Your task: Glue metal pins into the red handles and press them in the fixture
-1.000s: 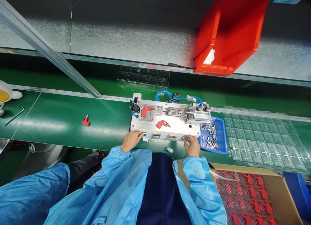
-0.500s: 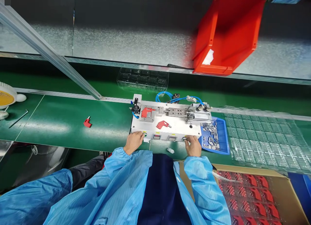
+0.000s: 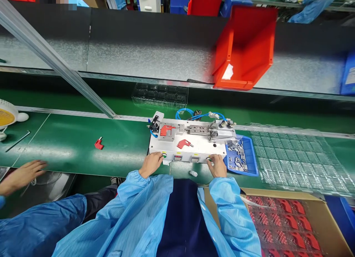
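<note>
My left hand (image 3: 151, 163) is at the left front of a white press fixture (image 3: 166, 146), its bent fingers against a green push button (image 3: 164, 155). At the other end my right hand (image 3: 217, 166) has its fingers closed around another push button (image 3: 209, 159), mostly hidden. One red gun-shaped plastic part (image 3: 166, 130) sits in the metal nest on the left of the fixture. A second red part (image 3: 184, 143), with a metal pin sticking out, lies loose on the top plate. Two small counters (image 3: 178, 158) show between my hands.
A blue tray (image 3: 255, 164) of metal pins adjoins the fixture's right end. Clear blister trays (image 3: 302, 157) lie beyond it. A red part (image 3: 98, 143) lies on the green bench at left, near a co-worker's hand (image 3: 26, 175). A red bin (image 3: 249, 85) stands on the shelf.
The view has shifted slightly, showing more beyond the shelf. A co-worker's hand has come in at the left. Both my hands stay at the buttons, and the red parts stay put.
</note>
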Demonstrator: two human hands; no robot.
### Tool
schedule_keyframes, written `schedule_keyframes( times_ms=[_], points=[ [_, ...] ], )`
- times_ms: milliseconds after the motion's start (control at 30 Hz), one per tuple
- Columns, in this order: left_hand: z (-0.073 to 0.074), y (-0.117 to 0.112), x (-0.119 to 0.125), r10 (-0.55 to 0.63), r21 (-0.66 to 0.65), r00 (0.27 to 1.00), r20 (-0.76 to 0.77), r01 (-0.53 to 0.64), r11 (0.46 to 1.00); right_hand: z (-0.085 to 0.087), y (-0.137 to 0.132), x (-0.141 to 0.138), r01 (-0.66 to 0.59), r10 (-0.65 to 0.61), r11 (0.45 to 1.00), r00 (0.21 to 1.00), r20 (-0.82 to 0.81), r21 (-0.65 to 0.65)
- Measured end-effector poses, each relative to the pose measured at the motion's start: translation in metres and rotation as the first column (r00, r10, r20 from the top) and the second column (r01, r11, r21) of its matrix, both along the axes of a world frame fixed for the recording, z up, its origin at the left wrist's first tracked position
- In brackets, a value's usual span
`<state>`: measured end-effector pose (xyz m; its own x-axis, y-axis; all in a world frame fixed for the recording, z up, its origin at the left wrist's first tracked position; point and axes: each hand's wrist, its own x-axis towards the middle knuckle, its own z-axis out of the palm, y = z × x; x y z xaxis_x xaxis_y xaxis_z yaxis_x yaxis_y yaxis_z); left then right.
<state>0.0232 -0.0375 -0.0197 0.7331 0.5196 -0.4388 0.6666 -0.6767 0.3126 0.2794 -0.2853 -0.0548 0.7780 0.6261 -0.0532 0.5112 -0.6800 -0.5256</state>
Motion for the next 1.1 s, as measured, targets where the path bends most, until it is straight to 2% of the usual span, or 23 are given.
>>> schedule_keyframes(
  times_ms=[333, 633, 1100],
  points=[
    [-0.0042, -0.0022, -0.0018, -0.001, -0.007, 0.999, 0.035, 0.001, 1.0, -0.0056, 0.0005, 0.0007, 0.014, -0.015, 1.0, 1.0, 0.019, 0.026],
    [-0.0076, -0.0022, -0.0032, 0.006, -0.009, 0.999, 0.047, -0.006, 1.0, 0.0013, 0.0047, -0.0044, 0.039, -0.04, 0.999, 0.999, 0.021, 0.007],
    [-0.0091, -0.0019, -0.0036, 0.011, -0.009, 0.998, 0.06, -0.01, 1.0, 0.0029, 0.006, -0.0065, 0.046, -0.046, 0.999, 0.998, 0.038, 0.0]
  ],
)
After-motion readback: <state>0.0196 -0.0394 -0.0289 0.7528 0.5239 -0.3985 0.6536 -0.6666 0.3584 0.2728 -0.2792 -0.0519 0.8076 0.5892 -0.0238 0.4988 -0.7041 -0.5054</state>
